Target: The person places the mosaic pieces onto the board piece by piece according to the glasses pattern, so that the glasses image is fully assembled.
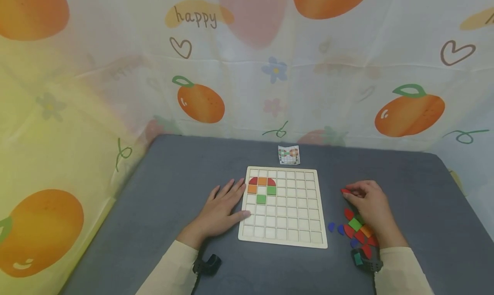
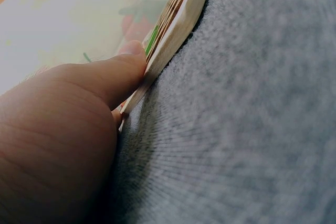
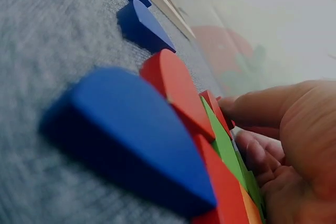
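A pale wooden grid board (image 1: 297, 211) lies on the table, with red, orange and green pieces set in its upper left cells, among them a green square (image 1: 261, 199). My left hand (image 1: 220, 211) rests at the board's left edge, fingers spread and fairly straight. In the left wrist view the thumb (image 2: 113, 74) touches the board's side. Right of the board, my right hand (image 1: 372, 203) pinches a small red piece (image 1: 345, 191) between thumb and fingers. Below that hand lies a loose group of pieces, including a green square (image 1: 355, 224) and a blue rounded piece (image 3: 131, 135).
Behind the board stands a small printed pattern card (image 1: 289, 155). Blue pieces (image 1: 331, 227) lie near the board's right edge. The grey table (image 1: 185, 170) meets a fruit-printed cloth (image 1: 247, 85) at the back and sides.
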Action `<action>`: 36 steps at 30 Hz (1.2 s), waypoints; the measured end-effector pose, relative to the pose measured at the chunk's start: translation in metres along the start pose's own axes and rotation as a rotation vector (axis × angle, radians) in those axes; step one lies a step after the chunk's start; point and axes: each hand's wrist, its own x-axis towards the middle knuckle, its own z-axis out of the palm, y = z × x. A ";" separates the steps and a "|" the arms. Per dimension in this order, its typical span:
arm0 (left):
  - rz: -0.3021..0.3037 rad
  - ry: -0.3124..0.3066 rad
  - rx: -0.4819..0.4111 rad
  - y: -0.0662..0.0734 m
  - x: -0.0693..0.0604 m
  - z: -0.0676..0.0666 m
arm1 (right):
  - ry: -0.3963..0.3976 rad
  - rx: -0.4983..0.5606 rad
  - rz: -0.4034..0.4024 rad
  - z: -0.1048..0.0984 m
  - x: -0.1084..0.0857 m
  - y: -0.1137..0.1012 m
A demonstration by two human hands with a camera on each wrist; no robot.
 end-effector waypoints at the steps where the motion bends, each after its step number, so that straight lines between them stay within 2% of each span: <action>1: 0.000 0.001 -0.001 0.000 0.000 0.000 | 0.000 -0.006 0.000 0.000 0.000 0.000; 7: 0.001 -0.002 0.000 0.000 -0.001 0.000 | -0.012 -0.019 0.003 -0.001 0.000 0.000; 14: 0.002 0.003 0.002 -0.001 -0.001 0.000 | -0.014 -0.015 -0.031 0.001 0.000 0.000; 22: 0.015 0.001 0.004 -0.003 -0.001 0.000 | -0.014 0.067 0.025 0.000 -0.001 -0.004; 28: 0.016 0.000 -0.005 -0.002 -0.001 0.000 | 0.029 0.087 0.006 0.000 -0.003 -0.014; 36: 0.013 -0.002 -0.006 -0.002 -0.001 -0.001 | 0.013 0.122 -0.037 0.001 -0.005 -0.031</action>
